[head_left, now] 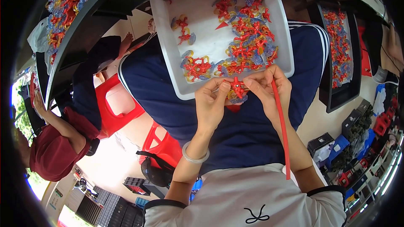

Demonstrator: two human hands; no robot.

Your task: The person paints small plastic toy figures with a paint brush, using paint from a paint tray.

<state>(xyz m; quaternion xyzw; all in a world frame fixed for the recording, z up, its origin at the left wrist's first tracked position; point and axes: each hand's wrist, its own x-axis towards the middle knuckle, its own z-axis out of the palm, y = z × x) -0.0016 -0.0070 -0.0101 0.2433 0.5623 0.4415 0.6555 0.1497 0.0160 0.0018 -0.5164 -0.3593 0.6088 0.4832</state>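
Between my two hands, just past the near edge of a white tray (171, 71), is a small red plastic toy figure (237, 86) with clear yellow and blue parts. My left hand (210, 103) is closed, pinching the figure's left side between thumb and fingers. My right hand (272, 90) is closed round a thin paintbrush (281, 122) with a long red handle, its tip pointing up over the tray. The right thumb and fingertip also touch the figure's right side. Many similar figures (248, 33) lie heaped along the tray's right side, with smaller groups at the left.
The tray rests on my lap. At right stands a black crate (326, 96) of similar figures; more figures (69, 8) are piled at upper left. Red stools (113, 105) stand on the floor at left, beside a person in a dark red shirt (54, 151).
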